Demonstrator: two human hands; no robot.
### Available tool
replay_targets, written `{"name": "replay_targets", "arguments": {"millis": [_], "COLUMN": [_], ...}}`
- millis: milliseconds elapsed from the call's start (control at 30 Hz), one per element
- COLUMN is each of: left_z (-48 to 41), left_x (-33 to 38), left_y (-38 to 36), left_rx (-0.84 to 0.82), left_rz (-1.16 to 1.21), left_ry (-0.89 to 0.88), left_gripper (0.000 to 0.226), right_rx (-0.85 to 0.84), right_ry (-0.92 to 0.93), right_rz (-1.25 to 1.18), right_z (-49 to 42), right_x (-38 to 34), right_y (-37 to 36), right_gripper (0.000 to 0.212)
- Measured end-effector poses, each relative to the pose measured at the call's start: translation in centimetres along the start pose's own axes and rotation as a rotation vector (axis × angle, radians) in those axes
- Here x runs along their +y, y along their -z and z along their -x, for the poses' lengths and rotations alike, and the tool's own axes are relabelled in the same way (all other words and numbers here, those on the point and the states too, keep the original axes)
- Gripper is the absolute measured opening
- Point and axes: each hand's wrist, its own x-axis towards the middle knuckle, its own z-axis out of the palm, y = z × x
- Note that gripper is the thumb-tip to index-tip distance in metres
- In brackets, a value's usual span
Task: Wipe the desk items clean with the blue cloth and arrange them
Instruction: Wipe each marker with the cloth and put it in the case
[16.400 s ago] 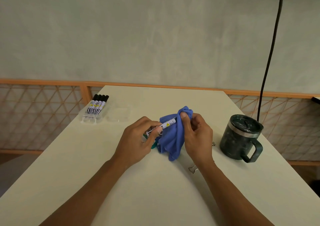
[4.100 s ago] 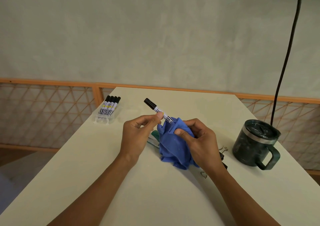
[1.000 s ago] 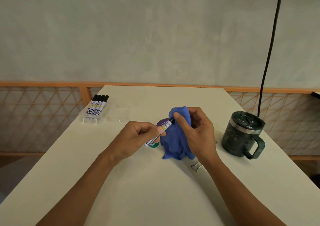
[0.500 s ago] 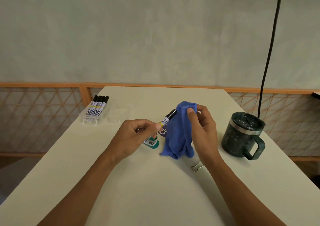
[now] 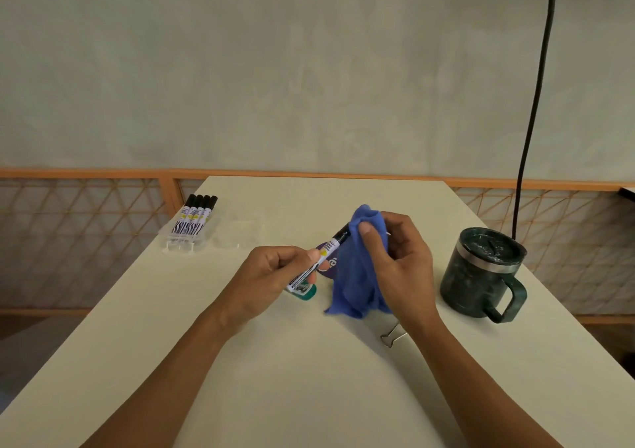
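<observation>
My left hand (image 5: 271, 277) pinches a white marker with a black cap (image 5: 319, 258) by its lower barrel, tilted up to the right. Its cap end goes into the blue cloth (image 5: 360, 276), which my right hand (image 5: 398, 269) holds bunched around it above the desk. Under the marker lie a small green-and-white item (image 5: 307, 291) and a purple round item (image 5: 329, 265), both partly hidden. Several matching markers (image 5: 196, 217) lie side by side in a clear tray (image 5: 182, 241) at the back left.
A dark green lidded mug (image 5: 481, 272) stands at the right, handle toward me. A binder clip (image 5: 391, 336) lies by my right wrist. A clear plastic lid (image 5: 237, 233) sits beside the tray. A black cable (image 5: 532, 104) hangs behind the mug. The desk edges (image 5: 103, 313) drop off left and right.
My right hand has closed the cloth back over the marker's cap end, which stood bare half a second ago. The left hand has barely moved.
</observation>
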Motion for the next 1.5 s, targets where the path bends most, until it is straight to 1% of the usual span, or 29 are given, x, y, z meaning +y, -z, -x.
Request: {"name": "replay_targets", "arguments": {"millis": [67, 133, 167, 267, 333, 400, 567, 700, 800, 933, 1000, 1067, 1267, 1400, 1500], "left_z": [0.1, 0.0, -0.1, -0.3, -0.5, -0.6, -0.9, -0.9, -1.1, -2.1, -2.9, -4.0, -6.9, -7.8, -7.8], "left_x": [-0.2, -0.6, -0.8, -1.3, -1.6, -2.0, -2.3, -2.3, -2.0, -1.6, -1.6, -1.7, -2.9, -5.1, -5.9], "left_y": [-0.2, -0.1, 0.0, 0.4, 0.6, 0.9, 1.3, 1.7, 2.7, 5.3, 7.1, 9.5, 15.3, 17.1, 17.2], "left_rx": [-0.032, 0.003, 0.061, 0.329, 0.46, 0.536, 0.621, 0.641, 0.691, 0.846, 0.892, 0.916, 0.971, 0.938, 0.991], "left_rz": [-0.013, -0.078, -0.136, -0.339, -0.511, -0.62, -0.665, -0.626, -0.543, -0.401, -0.331, -0.29, -0.192, -0.15, -0.193], "left_ry": [-0.024, -0.066, -0.091, -0.209, -0.332, -0.39, -0.395, -0.393, -0.345, -0.243, -0.21, -0.185, -0.027, 0.117, 0.159], "left_gripper": [0.027, 0.023, 0.021, 0.013, 0.017, 0.022, 0.024, 0.025, 0.025, 0.018, 0.016, 0.017, 0.017, 0.026, 0.022], "right_rx": [-0.034, 0.019, 0.052, 0.089, 0.086, 0.083, 0.094, 0.092, 0.093, 0.087, 0.081, 0.075, 0.07, 0.059, 0.052], "right_ry": [0.03, 0.009, -0.003, -0.026, -0.035, -0.033, -0.041, -0.032, -0.025, -0.028, -0.032, -0.033, -0.026, -0.022, -0.031], "right_rz": [0.037, 0.059, 0.075, 0.097, 0.104, 0.122, 0.124, 0.131, 0.14, 0.147, 0.148, 0.151, 0.151, 0.151, 0.162], "right_z": [0.3, 0.0, -0.2, -0.5, -0.5, -0.4, -0.3, -0.3, -0.3, -0.2, -0.2, -0.1, -0.1, 0.1, 0.2], "right_x": [0.2, 0.4, 0.5, 0.9, 1.0, 1.2, 1.4, 1.5, 1.5, 1.6, 1.7, 1.6, 1.3, 1.5, 1.6], "right_y": [-0.4, -0.1, 0.2, 0.6, 0.4, 0.2, 0.2, 0.1, 0.2, 0.2, 0.1, 0.1, 0.0, -0.2, -0.4], "right_gripper": [0.017, 0.016, 0.017, 0.022, 0.025, 0.028, 0.029, 0.027, 0.027, 0.029, 0.03, 0.029, 0.026, 0.025, 0.028]}}
